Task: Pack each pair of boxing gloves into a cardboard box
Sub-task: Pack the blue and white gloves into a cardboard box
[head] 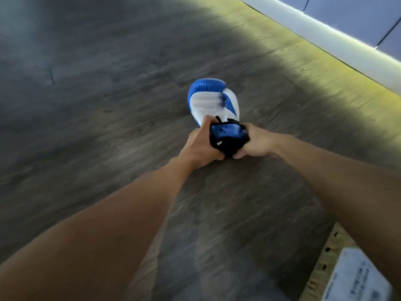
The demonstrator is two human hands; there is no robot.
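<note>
We saw one blue and white glove (213,101) near the middle of the scene, over a dark wooden floor (86,131). Its padded end pointed far and its black cuff (227,137) pointed near. The picture was blurred, so we could not tell whether the glove touched the floor. The left hand (200,148) gripped the left side of the cuff, with its fingers curled round it. The right hand (256,142) gripped the right side in the same way, fingers curled under the cuff. Both bare arms reached out from the near edge. In the near right corner lay a brown board (325,257) with dark slots and a white label (355,279) on it, partly hidden by the right forearm. At the far right, a yellowish lit strip (303,68) ran along a white baseboard (338,44).
</note>
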